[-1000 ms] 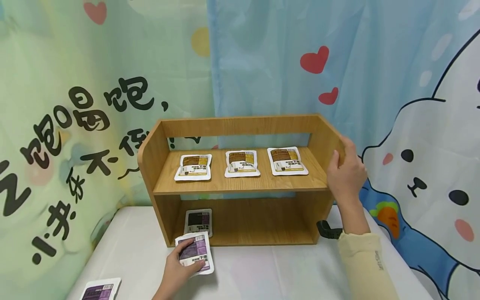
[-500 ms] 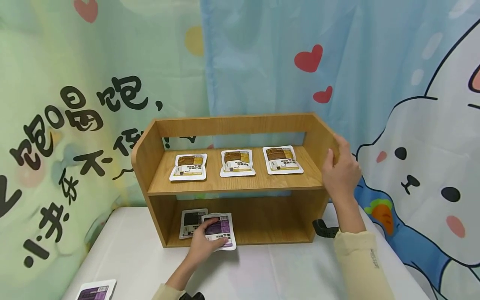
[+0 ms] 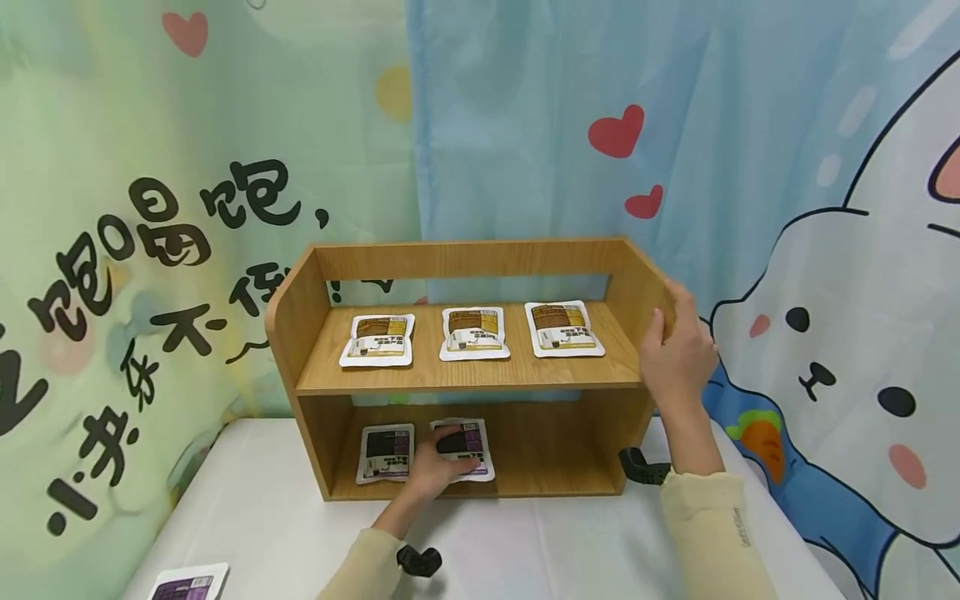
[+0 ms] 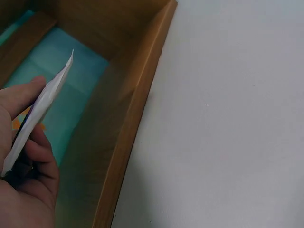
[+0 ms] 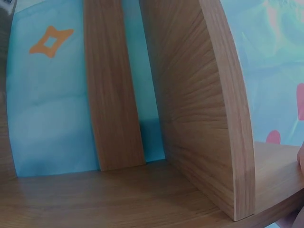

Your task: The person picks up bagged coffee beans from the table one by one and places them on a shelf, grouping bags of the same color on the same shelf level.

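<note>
My left hand [image 3: 429, 473] pinches a white-edged pouch with a purple and black label [image 3: 465, 440] inside the lower level of a wooden two-tier shelf [image 3: 480, 260]. Seen edge-on in the left wrist view, the pouch [image 4: 42, 104] sits between thumb and fingers. To its left, a similar dark-labelled pouch [image 3: 386, 454] lies on the lower board. My right hand [image 3: 678, 354] grips the shelf's right side panel near the top, thumb on the inner face. Only a sliver of that hand's fingers shows at the right wrist view's edge, beyond the middle board [image 5: 223, 95].
Three yellow-brown pouches, left [image 3: 377, 340], middle [image 3: 474, 333] and right [image 3: 564, 328], lie in a row on the upper level. Another purple pouch [image 3: 189, 583] is at the white table's [image 3: 247, 500] front left. A printed curtain [image 3: 517, 125] hangs behind.
My left hand has carried the purple pouch rightward and into the lower level, past the dark-labelled pouch there. My right hand keeps its hold on the side panel. The head view has shifted slightly.
</note>
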Motion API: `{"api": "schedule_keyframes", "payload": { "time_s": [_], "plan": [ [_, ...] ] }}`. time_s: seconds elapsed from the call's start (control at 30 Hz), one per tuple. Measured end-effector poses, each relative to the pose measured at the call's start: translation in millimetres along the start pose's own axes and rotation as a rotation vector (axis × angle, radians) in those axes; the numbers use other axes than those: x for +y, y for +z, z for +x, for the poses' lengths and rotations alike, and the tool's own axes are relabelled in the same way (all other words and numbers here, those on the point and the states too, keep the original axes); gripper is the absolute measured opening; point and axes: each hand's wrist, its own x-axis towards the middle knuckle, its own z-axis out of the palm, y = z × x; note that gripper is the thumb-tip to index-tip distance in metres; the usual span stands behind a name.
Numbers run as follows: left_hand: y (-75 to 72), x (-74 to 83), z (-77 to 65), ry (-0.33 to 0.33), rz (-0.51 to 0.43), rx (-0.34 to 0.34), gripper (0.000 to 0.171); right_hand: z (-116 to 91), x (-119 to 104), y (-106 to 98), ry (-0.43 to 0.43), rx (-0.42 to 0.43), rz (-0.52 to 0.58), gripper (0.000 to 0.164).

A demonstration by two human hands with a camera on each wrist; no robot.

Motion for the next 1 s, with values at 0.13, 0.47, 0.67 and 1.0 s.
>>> {"api": "schedule_keyframes", "payload": {
  "time_s": [0.13, 0.47, 0.67, 1.0],
  "plan": [
    [7.7, 1.4, 11.0, -0.049, 0.008, -0.023, 0.066, 2, 1, -4, 0.002, 0.003, -0.003, 0.038],
    [21.7, -3.2, 17.1, -0.069, -0.010, -0.041, 0.067, -1, 2, -4, -0.010, -0.019, -0.010, 0.039],
    [20.7, -3.8, 15.7, -0.060, -0.013, -0.046, 0.066, -4, 1, -3, -0.038, -0.046, 0.003, 0.039],
    [19.0, -4.0, 25.5, 0.028, 0.193, -0.026, 0.062, -2, 2, -7, -0.040, -0.044, 0.003, 0.040]
  ]
}}
